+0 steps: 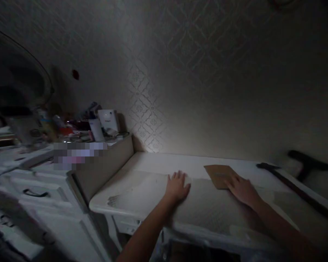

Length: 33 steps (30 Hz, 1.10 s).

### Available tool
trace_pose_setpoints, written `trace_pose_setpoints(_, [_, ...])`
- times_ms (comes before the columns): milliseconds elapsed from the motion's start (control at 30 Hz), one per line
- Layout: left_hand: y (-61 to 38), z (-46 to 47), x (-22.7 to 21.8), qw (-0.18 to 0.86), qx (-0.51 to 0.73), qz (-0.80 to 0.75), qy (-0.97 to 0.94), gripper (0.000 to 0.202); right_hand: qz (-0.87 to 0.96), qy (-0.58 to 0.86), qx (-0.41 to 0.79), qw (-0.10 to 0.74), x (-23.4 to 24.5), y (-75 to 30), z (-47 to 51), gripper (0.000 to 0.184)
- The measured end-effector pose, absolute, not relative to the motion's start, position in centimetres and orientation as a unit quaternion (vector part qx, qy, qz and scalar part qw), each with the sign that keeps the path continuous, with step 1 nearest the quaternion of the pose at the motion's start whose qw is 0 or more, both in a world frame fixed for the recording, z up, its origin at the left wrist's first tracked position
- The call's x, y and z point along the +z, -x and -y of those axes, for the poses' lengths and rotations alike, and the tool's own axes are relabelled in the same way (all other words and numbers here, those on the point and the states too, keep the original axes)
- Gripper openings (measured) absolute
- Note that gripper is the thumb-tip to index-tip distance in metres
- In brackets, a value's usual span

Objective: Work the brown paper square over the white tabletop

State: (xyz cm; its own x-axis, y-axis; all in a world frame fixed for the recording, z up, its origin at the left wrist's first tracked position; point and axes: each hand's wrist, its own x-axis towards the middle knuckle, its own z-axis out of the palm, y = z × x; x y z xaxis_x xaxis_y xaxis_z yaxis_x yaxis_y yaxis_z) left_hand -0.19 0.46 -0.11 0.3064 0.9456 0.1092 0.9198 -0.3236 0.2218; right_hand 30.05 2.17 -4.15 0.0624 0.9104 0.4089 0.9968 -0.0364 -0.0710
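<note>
Lying flat on the white table (pixel 142 189), a brown sheet of sandpaper (pixel 220 174) sits right of centre in the frame, toward the table's far edge. The right hand (pixel 242 189) rests on the sheet's near right corner, palm down, fingers stretched forward and close together, pressing on it rather than gripping it. Left of it, a little apart from the sheet, the left hand (pixel 177 186) lies flat on the bare tabletop, its fingers slightly spread and pointing toward the wall. Both forearms come up from the bottom of the frame.

Further right, a long dark tool (pixel 292 189) with a handle lies slanted along the table's right side; the light is too dim to tell what it is. Behind it, at the right edge, a dark blurred shape (pixel 307 165) stands out against the wall.

Patterned wallpaper (pixel 150 109) fills the upper part of the frame, lit brightest just above the table's back edge. At the left, a higher white cabinet with drawers (pixel 43 189) adjoins the table, and its top is crowded with bottles and a white box (pixel 108 120). A large dark rounded form (pixel 13 72) fills the upper left.
</note>
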Motion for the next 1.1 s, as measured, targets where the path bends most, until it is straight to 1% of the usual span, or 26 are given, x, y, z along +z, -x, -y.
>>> trace_pose_setpoints(67, [0.4,-0.8,0.0,0.072,0.129,-0.586,-0.796,0.057,0.713,0.682,-0.118,0.11,-3.4,-24.6,-1.8,0.052])
trace_pose_setpoints(100, [0.6,-1.1,0.1,0.078,0.145,-0.59,-0.79,0.054,0.718,0.679,-0.112,0.101,-2.9,-21.8,-1.4,0.057])
trace_pose_setpoints(233, [1.9,-1.7,0.8,0.106,0.206,-0.568,-0.79,0.047,0.741,0.656,-0.094,0.104,-0.4,-13.1,0.2,0.06])
trace_pose_setpoints(300, [2.9,-1.8,1.3,0.123,0.208,-0.559,-0.793,0.045,0.766,0.629,-0.078,0.106,0.6,-11.1,0.4,0.056])
trace_pose_setpoints(433, [5.2,-1.7,1.4,0.146,0.193,-0.554,-0.797,0.045,0.803,0.581,-0.046,0.12,1.1,-11.4,-1.0,0.055])
trace_pose_setpoints(500, [5.9,-1.8,1.1,0.145,0.193,-0.54,-0.806,0.047,0.83,0.544,-0.021,0.125,0.5,-12.4,-2.1,0.058])
trace_pose_setpoints(600, [6.2,-2.3,0.3,0.145,0.209,-0.512,-0.82,0.049,0.833,0.537,0.015,0.129,-0.8,-13.3,-3.3,0.058])
trace_pose_setpoints(767, [5.8,-3.8,0.4,0.15,0.205,-0.507,-0.824,0.051,0.802,0.583,0.028,0.127,-1.7,-13.9,-4.1,0.058])
trace_pose_setpoints(933, [6.7,-5.1,1.1,0.132,0.184,-0.53,-0.818,0.044,0.777,0.611,0.022,0.153,-2.0,-14.5,-4.6,0.057])
trace_pose_setpoints(1100, [8.0,-6.0,0.9,0.159,0.187,-0.518,-0.819,0.037,0.754,0.637,0.007,0.161,-2.3,-14.3,-4.5,0.056])
